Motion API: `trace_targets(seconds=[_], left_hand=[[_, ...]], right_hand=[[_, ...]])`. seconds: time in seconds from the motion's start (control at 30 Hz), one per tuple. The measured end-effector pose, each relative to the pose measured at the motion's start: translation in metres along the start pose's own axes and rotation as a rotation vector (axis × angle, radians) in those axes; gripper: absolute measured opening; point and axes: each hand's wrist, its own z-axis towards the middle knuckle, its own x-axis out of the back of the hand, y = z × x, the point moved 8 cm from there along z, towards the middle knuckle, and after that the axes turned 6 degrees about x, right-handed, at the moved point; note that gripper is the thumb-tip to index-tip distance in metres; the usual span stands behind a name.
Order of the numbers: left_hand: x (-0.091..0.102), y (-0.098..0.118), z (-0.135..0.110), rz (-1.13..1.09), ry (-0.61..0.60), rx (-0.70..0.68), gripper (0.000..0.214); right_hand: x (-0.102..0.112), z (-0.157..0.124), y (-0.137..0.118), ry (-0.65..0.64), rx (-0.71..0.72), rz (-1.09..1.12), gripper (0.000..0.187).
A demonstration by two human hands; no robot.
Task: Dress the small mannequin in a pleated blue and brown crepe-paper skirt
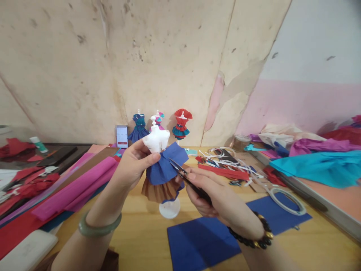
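My left hand (138,160) is closed round a small white dress form (155,137), thumb pressed on the blue paper at its waist. The form stands tilted slightly over its round white base (169,209). A gathered blue crepe paper skirt (162,171) with a brown pleated layer (158,190) below it wraps the form. My right hand (205,188) grips dark, black-handled scissors (194,186). Their pointed tips touch or lie just in front of a raised blue paper flap. Some of the right fingers are hidden behind the scissors and skirt.
Dressed small forms, including a red one (182,124), stand by the wall near a phone (122,136). Blue paper sheets (203,241), a tape roll (287,201) and scraps (225,165) lie right. Pink paper rolls (76,188) and a white case (28,250) are left.
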Motion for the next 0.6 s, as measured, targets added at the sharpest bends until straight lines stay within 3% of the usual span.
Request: trace_targets(seconds=[0.43, 0.6], left_hand=[[-0.016, -0.004, -0.004, -0.069, -0.022, 0.017, 0.028], [-0.018, -0.004, -0.006, -0.082, -0.008, 0.025, 0.026]], right_hand=[[0.0, 0.002, -0.004, 0.035, 0.095, -0.05, 0.031], [0.003, 0.001, -0.007, 0.04, 0.14, -0.147, 0.04]])
